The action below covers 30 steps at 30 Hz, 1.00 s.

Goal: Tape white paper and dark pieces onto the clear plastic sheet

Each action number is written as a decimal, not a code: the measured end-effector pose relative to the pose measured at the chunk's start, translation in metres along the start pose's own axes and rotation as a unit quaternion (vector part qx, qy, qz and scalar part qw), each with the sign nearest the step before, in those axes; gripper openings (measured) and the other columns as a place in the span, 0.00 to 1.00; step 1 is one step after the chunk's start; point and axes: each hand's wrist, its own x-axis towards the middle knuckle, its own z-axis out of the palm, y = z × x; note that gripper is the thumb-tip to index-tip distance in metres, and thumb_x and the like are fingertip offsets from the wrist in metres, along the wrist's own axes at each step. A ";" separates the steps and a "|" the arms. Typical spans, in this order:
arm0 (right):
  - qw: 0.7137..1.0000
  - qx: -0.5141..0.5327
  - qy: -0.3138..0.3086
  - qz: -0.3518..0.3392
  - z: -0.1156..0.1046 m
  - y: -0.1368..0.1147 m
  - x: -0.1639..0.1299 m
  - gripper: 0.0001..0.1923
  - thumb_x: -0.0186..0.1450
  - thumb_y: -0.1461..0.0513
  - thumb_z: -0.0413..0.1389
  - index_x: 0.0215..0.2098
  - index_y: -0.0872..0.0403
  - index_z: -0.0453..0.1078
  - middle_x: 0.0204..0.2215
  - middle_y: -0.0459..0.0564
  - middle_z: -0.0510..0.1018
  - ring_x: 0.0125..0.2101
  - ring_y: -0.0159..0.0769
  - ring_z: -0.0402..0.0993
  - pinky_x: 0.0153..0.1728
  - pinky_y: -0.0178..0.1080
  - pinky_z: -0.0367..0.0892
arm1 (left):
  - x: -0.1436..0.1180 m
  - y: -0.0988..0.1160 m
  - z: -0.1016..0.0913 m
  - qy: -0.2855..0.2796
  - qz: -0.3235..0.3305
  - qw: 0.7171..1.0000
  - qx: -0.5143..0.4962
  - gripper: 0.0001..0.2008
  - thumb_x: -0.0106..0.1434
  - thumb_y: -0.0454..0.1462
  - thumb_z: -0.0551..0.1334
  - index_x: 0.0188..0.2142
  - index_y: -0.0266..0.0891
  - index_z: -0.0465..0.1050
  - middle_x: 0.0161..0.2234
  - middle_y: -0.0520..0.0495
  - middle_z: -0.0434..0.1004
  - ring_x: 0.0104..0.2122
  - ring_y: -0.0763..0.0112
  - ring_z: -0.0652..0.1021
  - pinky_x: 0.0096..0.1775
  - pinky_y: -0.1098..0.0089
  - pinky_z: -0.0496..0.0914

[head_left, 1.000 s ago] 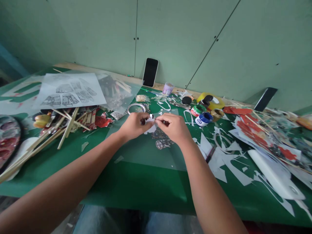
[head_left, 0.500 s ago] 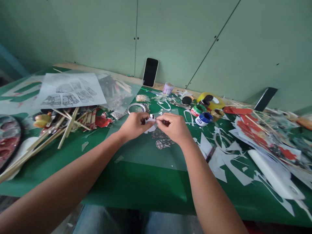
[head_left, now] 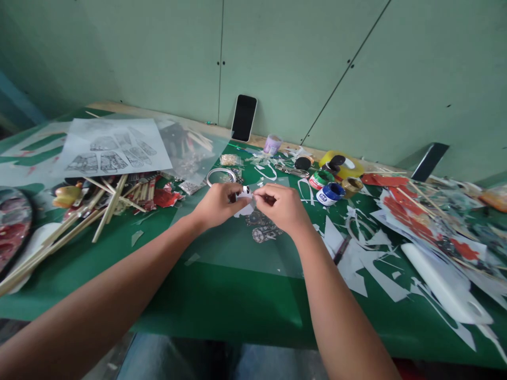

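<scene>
At the middle of the table my left hand (head_left: 217, 203) pinches a small white piece with a dark patch (head_left: 246, 189) between thumb and fingers. My right hand (head_left: 282, 206) is closed in a pinch right beside it, its fingertips at the white piece's edge; whatever they grip is too small to make out. Under both hands lies a clear plastic sheet (head_left: 229, 253). Patterned black-and-grey cutouts (head_left: 264, 230) rest on it, partly covered by my right hand. A silver ring-shaped coil (head_left: 221, 176) lies just behind my left hand.
Paint jars (head_left: 330, 194) and a yellow tape roll (head_left: 348, 163) stand behind my right hand. White paper scraps (head_left: 376, 269) and a white-handled tool (head_left: 443, 287) lie right. Wooden sticks (head_left: 113, 203), a printed sheet (head_left: 119, 148) and a palette (head_left: 16, 227) are left. A phone (head_left: 244, 118) leans on the wall.
Both hands keep almost the same pose around the small white piece. The whole view has shifted very slightly.
</scene>
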 end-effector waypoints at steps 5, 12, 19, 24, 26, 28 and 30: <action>0.992 -0.011 0.112 0.062 -0.001 0.003 0.000 0.06 0.60 0.62 0.52 0.27 0.53 0.69 0.20 0.43 0.70 0.21 0.29 0.62 0.25 0.34 0.57 | 0.002 -0.002 0.001 0.002 -0.027 0.997 -0.075 0.14 0.60 0.44 0.59 0.24 0.37 0.64 0.22 0.54 0.61 0.24 0.75 0.63 0.28 0.72 0.56; 0.941 -0.070 0.258 0.209 -0.009 0.019 0.004 0.04 0.61 0.61 0.51 0.29 0.52 0.65 0.22 0.45 0.68 0.22 0.32 0.60 0.26 0.36 0.54 | 0.003 -0.003 -0.001 0.007 -0.049 0.985 -0.164 0.14 0.61 0.44 0.60 0.25 0.37 0.64 0.22 0.53 0.61 0.23 0.76 0.64 0.27 0.72 0.57; 0.962 0.183 0.053 0.196 0.009 0.004 0.005 0.16 0.61 0.51 0.53 0.24 0.53 0.66 0.19 0.43 0.64 0.21 0.30 0.58 0.25 0.35 0.54 | 0.006 -0.006 0.002 0.010 -0.059 0.960 -0.273 0.14 0.58 0.45 0.62 0.27 0.37 0.65 0.23 0.52 0.65 0.23 0.75 0.67 0.27 0.72 0.61; 0.962 0.207 0.029 0.174 0.015 -0.003 0.005 0.15 0.58 0.53 0.57 0.20 0.53 0.61 0.17 0.40 0.61 0.20 0.27 0.54 0.24 0.35 0.51 | 0.006 -0.006 0.004 0.020 -0.070 0.954 -0.291 0.16 0.56 0.47 0.65 0.27 0.36 0.67 0.22 0.53 0.65 0.22 0.76 0.66 0.25 0.73 0.60; 0.964 0.207 0.028 0.167 0.015 -0.003 0.005 0.15 0.58 0.54 0.57 0.20 0.53 0.60 0.18 0.40 0.60 0.21 0.27 0.54 0.24 0.35 0.51 | 0.006 -0.005 0.004 0.028 -0.083 0.955 -0.283 0.17 0.55 0.48 0.66 0.26 0.36 0.67 0.21 0.53 0.65 0.21 0.77 0.65 0.25 0.73 0.59; 0.965 0.205 0.026 0.162 0.015 -0.003 0.005 0.15 0.58 0.54 0.57 0.21 0.53 0.61 0.18 0.40 0.61 0.21 0.27 0.55 0.24 0.34 0.52 | 0.007 -0.003 0.005 0.032 -0.097 0.954 -0.282 0.18 0.54 0.49 0.67 0.25 0.36 0.67 0.21 0.53 0.65 0.21 0.77 0.65 0.24 0.73 0.59; 0.964 0.207 0.025 0.164 0.014 -0.002 0.005 0.14 0.58 0.54 0.57 0.21 0.53 0.61 0.18 0.40 0.61 0.20 0.27 0.55 0.24 0.34 0.52 | 0.007 -0.001 0.004 0.026 -0.103 0.951 -0.289 0.19 0.54 0.50 0.66 0.25 0.35 0.68 0.21 0.53 0.65 0.21 0.77 0.66 0.24 0.73 0.60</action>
